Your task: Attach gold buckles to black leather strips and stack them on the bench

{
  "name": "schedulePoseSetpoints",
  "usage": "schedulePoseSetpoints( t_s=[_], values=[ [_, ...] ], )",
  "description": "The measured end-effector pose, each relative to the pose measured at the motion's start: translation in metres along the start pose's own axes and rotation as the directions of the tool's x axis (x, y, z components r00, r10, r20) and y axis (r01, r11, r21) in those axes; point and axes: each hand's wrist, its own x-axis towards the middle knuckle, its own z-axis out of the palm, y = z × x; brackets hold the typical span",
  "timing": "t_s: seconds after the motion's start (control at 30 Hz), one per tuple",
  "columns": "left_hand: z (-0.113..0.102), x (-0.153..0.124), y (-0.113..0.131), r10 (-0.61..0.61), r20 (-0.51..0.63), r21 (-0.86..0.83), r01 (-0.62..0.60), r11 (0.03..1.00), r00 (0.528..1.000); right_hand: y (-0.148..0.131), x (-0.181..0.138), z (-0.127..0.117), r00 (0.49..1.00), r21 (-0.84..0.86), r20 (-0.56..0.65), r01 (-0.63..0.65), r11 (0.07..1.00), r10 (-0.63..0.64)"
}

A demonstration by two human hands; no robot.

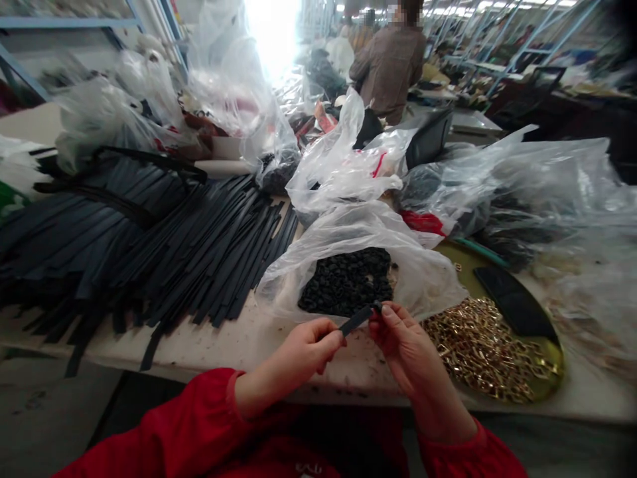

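Observation:
A black strap (357, 320) is stretched between my two hands above the table's front edge. My left hand (321, 340) pinches it between thumb and fingers at its lower left part. At the other end, my right hand (398, 332) is closed on the strap's tip, where a small dark piece shows at the fingertips; I cannot make out whether it is a loop. Just beyond my hands lies an opened clear plastic bag (428, 282) holding many small black loops (343, 279). Gold metal buckles (490, 352) lie heaped on a round tray (552, 362) to the right of my right hand.
Many black straps (199, 252) are spread over the table (279, 352) at left, some overhanging its front edge. A flat black piece (515, 299) rests on the tray. Filled plastic bags (343, 166) crowd the back. A person (391, 60) stands farther off, facing away.

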Motion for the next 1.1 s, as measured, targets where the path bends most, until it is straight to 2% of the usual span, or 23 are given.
schedulePoseSetpoints(
  t_s=[0.07, 0.13, 0.23, 0.37, 0.5, 0.57, 0.7, 0.77, 0.87, 1.0, 1.1],
  values=[
    [0.004, -0.004, -0.002, 0.048, -0.018, 0.086, -0.046, 0.995, 0.999, 0.005, -0.008, -0.001, 0.998, 0.094, 0.0, -0.065, 0.993, 0.065],
    [0.005, -0.009, -0.004, 0.096, -0.045, 0.192, -0.086, 0.978, 0.994, 0.011, -0.016, -0.001, 0.996, 0.116, 0.015, -0.093, 0.989, 0.092],
    [0.004, -0.018, -0.007, 0.14, -0.058, 0.306, -0.115, 0.945, 0.988, 0.019, -0.028, -0.001, 0.996, 0.098, 0.016, -0.088, 0.991, 0.086],
    [0.001, -0.031, -0.012, 0.129, -0.081, 0.345, -0.093, 0.934, 0.988, 0.027, -0.037, -0.003, 0.999, 0.041, -0.018, -0.05, 0.998, 0.05],
    [0.001, -0.043, -0.012, 0.007, -0.037, 0.262, 0.003, 0.965, 0.999, 0.035, -0.043, -0.006, 1.0, -0.058, -0.025, -0.005, 0.998, 0.004],
    [0.001, -0.048, -0.01, -0.058, -0.002, 0.207, 0.057, 0.977, 0.998, 0.038, -0.045, -0.008, 0.998, -0.156, -0.033, 0.056, 0.986, -0.062],
    [0.003, -0.055, -0.005, -0.211, 0.16, 0.033, 0.208, 0.978, 0.964, 0.04, -0.049, -0.013, 0.975, -0.436, -0.019, 0.191, 0.879, -0.221],
    [0.004, -0.058, -0.004, -0.234, 0.241, -0.062, 0.256, 0.965, 0.942, 0.039, -0.051, -0.016, 0.979, -0.481, -0.011, 0.174, 0.859, -0.204],
    [0.006, -0.059, -0.006, -0.233, 0.289, -0.139, 0.281, 0.949, 0.929, 0.039, -0.054, -0.02, 0.992, -0.437, 0.001, 0.117, 0.892, -0.13],
    [0.011, -0.057, -0.015, -0.198, 0.263, -0.033, 0.214, 0.976, 0.944, 0.045, -0.061, -0.021, 0.997, -0.408, 0.036, 0.073, 0.91, -0.064],
    [0.016, -0.055, -0.023, -0.058, 0.156, 0.191, 0.027, 0.981, 0.986, 0.051, -0.067, -0.019, 0.996, -0.44, 0.071, 0.075, 0.895, -0.049]
  ],
)
